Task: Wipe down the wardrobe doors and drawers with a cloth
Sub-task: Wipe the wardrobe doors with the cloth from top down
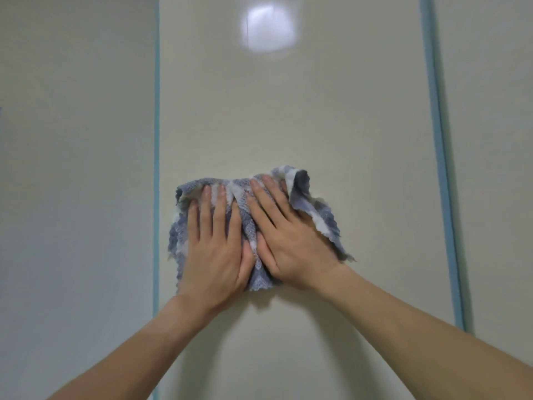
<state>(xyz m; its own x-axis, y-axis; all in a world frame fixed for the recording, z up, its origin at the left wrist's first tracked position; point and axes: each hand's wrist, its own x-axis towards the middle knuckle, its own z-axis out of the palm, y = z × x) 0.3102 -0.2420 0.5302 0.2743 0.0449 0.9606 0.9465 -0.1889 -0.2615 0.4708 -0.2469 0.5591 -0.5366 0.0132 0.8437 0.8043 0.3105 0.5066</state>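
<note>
Cloth [249, 223], striped blue-grey and white, is lying bunched against the middle door [288, 111], toward that panel's left side, with both hands pressing on it. The left hand [215, 246] is lying flat, its fingers straight, close together and pointing up, and is covering the cloth's left half. The right hand [291, 241] is also lying flat, its fingers straight and angling up to the left. A fold at the cloth's upper right corner is curling over its outer fingers. Neither hand is gripping, and a ridge of fabric is rising between the two thumbs.

The cloth's left edge is sitting near the left strip [156, 140], a teal line dividing this panel from the left door [72, 140], and is not touching it. Its scalloped right edge is hanging loose beside the right wrist. The right strip [438, 168] is standing well apart from the cloth, with the right door [490, 140] beyond it. Smooth cream panel is stretching wide to the right of the hands, above them and below the forearms. A glare patch [269, 28] is shining high on the middle door.
</note>
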